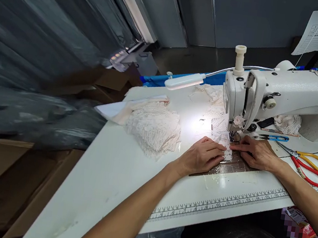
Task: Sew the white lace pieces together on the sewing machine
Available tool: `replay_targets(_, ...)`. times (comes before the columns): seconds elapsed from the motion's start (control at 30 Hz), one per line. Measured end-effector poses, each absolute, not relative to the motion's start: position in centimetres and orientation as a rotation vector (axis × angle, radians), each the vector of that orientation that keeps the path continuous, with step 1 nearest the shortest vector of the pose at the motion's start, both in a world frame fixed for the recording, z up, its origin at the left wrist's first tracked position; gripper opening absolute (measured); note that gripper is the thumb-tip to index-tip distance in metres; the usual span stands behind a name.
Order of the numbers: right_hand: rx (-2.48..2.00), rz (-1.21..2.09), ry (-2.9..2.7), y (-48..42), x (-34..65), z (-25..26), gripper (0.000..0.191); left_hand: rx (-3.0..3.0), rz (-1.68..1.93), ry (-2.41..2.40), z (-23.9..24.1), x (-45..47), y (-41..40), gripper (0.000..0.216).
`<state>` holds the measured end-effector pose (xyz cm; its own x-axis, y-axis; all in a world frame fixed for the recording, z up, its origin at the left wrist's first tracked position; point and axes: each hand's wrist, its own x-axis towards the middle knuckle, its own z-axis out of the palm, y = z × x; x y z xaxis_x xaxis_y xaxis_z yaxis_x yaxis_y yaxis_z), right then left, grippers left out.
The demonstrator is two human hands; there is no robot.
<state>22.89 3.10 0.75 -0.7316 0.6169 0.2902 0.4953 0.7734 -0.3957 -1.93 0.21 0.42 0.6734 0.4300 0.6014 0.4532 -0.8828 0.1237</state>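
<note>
A small piece of white lace lies under the needle area of a white sewing machine. My left hand is closed, its fingers together with the tips on the lace's left edge. From the other side, my right hand holds the lace's right edge, index finger stretched towards it and the other fingers bent. The fingertips partly hide the lace. Beneath both hands is a brown plate scattered with thread bits. More lace trails behind the needle.
A pile of lace pieces sits on the white table at left. Red-and-yellow-handled scissors and blue thread snips lie at right. A lamp shines beside the machine head. A printed ruler runs along the front edge.
</note>
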Motion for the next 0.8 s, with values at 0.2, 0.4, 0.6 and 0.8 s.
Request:
replay_targets(0.2, -0.904, 0.36, -2.6, 2.9, 22.8, 0.8, 0.041, -2.864, -1.023, -0.751, 0.5, -1.8, 0.1, 0.009)
replay_targets(0.4, -0.929, 0.357, -2.632, 2.6, 22.7, 1.3, 0.039, -2.732, -1.023, -0.749, 0.6, -1.0, -0.2, 0.007)
replay_targets(0.6, -0.961, 0.401, -2.626, 2.5, 22.4, 1.4, 0.038, -2.783, -1.023, -0.678, 0.3, -0.9, -0.3, 0.008)
replay_targets(0.8, -1.018, 0.691, -2.434, 2.8, 22.6, 1.7, 0.04, -2.8, -1.0, -0.679, 0.4, -1.0, -0.2, 0.006)
